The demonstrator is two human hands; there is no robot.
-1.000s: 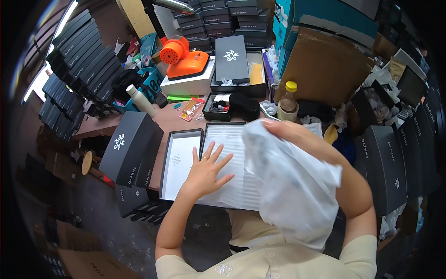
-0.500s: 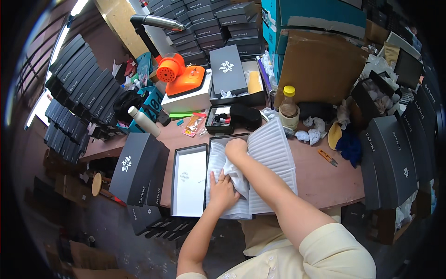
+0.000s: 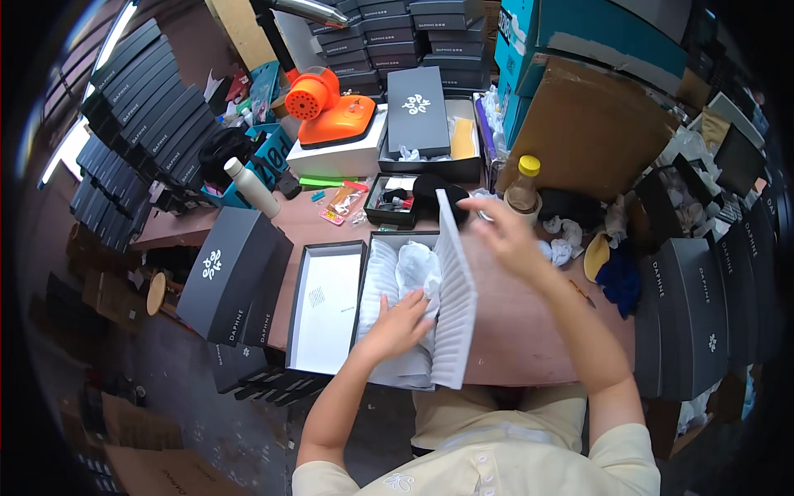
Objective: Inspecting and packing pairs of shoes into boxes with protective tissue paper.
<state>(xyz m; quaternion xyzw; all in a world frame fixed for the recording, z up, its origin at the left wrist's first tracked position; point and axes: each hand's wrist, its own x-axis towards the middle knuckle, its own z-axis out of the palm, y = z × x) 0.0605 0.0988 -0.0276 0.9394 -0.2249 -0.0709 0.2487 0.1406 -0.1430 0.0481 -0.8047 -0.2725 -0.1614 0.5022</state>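
Note:
A dark shoebox (image 3: 405, 236) lies open on the table before me, lined with white ribbed foam (image 3: 380, 273). Crumpled white tissue paper (image 3: 419, 266) rests inside; whatever it may wrap is hidden. My left hand (image 3: 399, 327) presses on the tissue with its fingers laid out flat. Along the box's right side a flap of the ribbed foam sheet (image 3: 457, 306) stands nearly upright. Just right of the flap's far end, my right hand (image 3: 506, 236) is raised, slightly blurred, with fingers apart and nothing held. Left of the box lies its lid (image 3: 325, 318), white inside facing up.
Closed dark shoeboxes (image 3: 227, 269) stand at the left, with more (image 3: 691, 310) at the right. A yellow-capped bottle (image 3: 523, 188), an orange device (image 3: 335, 116) and a white flask (image 3: 252, 188) stand toward the back. Orange snips (image 3: 581, 293) lie on the right of the table (image 3: 546, 339).
My right hand has left the box and moved up and right. The foam flap, spread to the right before, now stands upright. My left hand stays on the tissue.

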